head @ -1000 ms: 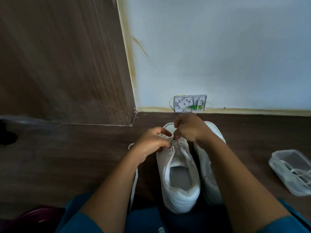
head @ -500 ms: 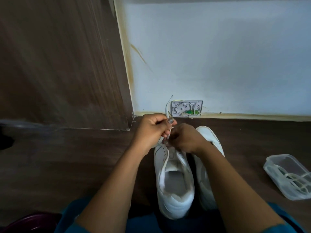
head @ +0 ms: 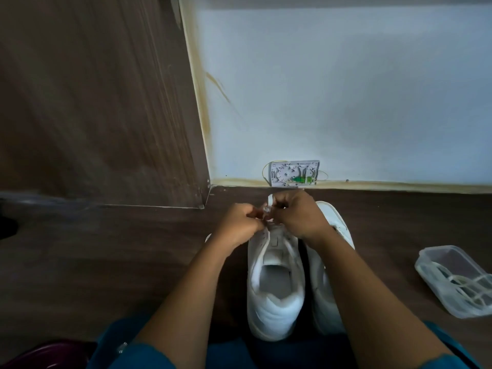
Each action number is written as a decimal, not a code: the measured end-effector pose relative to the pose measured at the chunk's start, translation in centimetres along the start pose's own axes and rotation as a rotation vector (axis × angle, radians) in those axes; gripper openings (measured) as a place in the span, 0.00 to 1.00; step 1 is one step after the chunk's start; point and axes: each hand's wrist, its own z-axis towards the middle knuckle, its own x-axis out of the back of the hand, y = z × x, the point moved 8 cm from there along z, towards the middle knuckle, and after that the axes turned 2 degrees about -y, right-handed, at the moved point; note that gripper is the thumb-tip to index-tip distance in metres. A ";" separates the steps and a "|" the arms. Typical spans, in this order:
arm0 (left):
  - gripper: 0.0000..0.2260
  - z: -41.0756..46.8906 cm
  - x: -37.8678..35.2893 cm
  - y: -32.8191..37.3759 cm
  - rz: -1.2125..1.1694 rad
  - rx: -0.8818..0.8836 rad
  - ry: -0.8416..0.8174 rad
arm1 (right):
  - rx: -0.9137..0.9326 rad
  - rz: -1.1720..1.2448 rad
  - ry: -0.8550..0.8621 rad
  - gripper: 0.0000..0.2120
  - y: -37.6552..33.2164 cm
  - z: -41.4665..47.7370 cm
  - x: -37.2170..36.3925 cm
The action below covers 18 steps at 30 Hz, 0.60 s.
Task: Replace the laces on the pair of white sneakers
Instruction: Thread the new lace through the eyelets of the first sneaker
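Two white sneakers stand side by side on the dark wooden floor, toes toward the wall. The left sneaker (head: 275, 283) is nearer the middle, its opening facing me. The right sneaker (head: 326, 262) is partly hidden under my right forearm. Over the left sneaker's toe end, my left hand (head: 239, 225) and my right hand (head: 299, 218) pinch a white lace (head: 269, 206) between their fingertips. A short loop of lace sticks up between the hands. Another bit of lace shows at the left of my left wrist.
A clear plastic container (head: 458, 280) with white laces inside lies on the floor at the right. A small white cable box (head: 294, 173) sits on the wall's base, just beyond the hands. A wooden panel (head: 101, 102) rises at the left. A dark purple rim (head: 45, 355) shows bottom left.
My left hand has dropped from its raised pull back down beside the right hand. Both hands now meet over the toe end of the left sneaker, with the lace between them.
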 end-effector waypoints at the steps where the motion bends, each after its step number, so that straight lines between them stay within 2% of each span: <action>1: 0.05 0.2 0.0 -0.7 0.028 0.044 0.021 | -0.038 -0.001 0.014 0.07 0.4 0.1 0.2; 3: 0.10 0.6 0.0 -2.1 0.041 0.141 0.081 | -0.140 -0.026 0.074 0.05 2.0 0.4 1.0; 5: 0.13 0.8 0.3 -3.3 -0.082 0.238 0.157 | -0.246 -0.058 0.142 0.07 3.4 0.5 1.9; 8: 0.25 1.2 0.0 -4.6 -0.145 0.347 0.191 | -0.388 -0.021 0.074 0.09 5.0 0.5 1.3; 11: 0.19 2.0 -0.7 -4.7 -0.162 0.356 0.114 | -0.437 -0.036 -0.019 0.12 5.3 0.3 0.4; 14: 0.10 2.3 0.2 -4.4 -0.256 0.341 0.164 | -0.452 0.042 -0.026 0.12 5.9 0.6 0.4; 18: 0.11 1.9 1.5 -5.7 -0.271 0.412 0.234 | -0.460 0.137 -0.063 0.09 6.0 0.8 -0.2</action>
